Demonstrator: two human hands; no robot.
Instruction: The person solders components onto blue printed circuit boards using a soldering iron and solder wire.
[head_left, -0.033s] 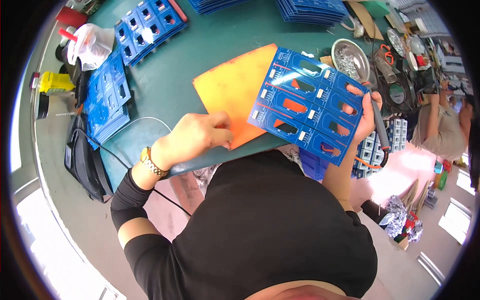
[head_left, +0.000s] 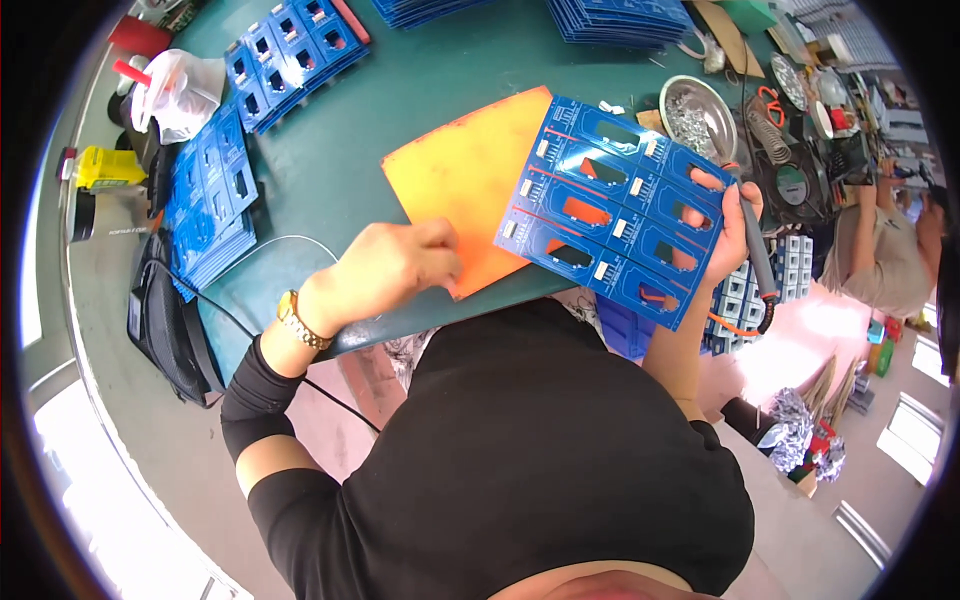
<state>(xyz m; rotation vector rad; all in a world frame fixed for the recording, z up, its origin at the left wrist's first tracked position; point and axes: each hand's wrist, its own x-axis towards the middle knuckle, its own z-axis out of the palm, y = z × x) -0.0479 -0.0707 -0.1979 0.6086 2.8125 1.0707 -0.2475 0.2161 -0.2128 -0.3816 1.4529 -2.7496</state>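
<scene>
My right hand [head_left: 735, 235] grips the right edge of a blue circuit board panel [head_left: 628, 228], tilted above the table's front edge. Fingers show through the panel's cut-outs, and small white connectors sit along it. A grey-handled soldering iron [head_left: 757, 245] with an orange cord runs beside this hand; whether the hand holds it too, I cannot tell. My left hand [head_left: 400, 262] is closed, thumb and fingers curled together over the near left edge of an orange-yellow sheet [head_left: 455, 165]. Whatever is between those fingertips is hidden. Part of the sheet lies behind the panel.
Blue panels lie in stacks at far left [head_left: 295, 60], left [head_left: 210, 200] and far right [head_left: 620, 22] of the green table [head_left: 320, 130]. A metal bowl [head_left: 697, 118] of small parts stands beyond my right hand. A cup [head_left: 180, 95], black case [head_left: 165, 320] and cable flank the left.
My left hand has shifted very slightly at the sheet's edge. The whole view has moved a little; the panel stays in my right hand.
</scene>
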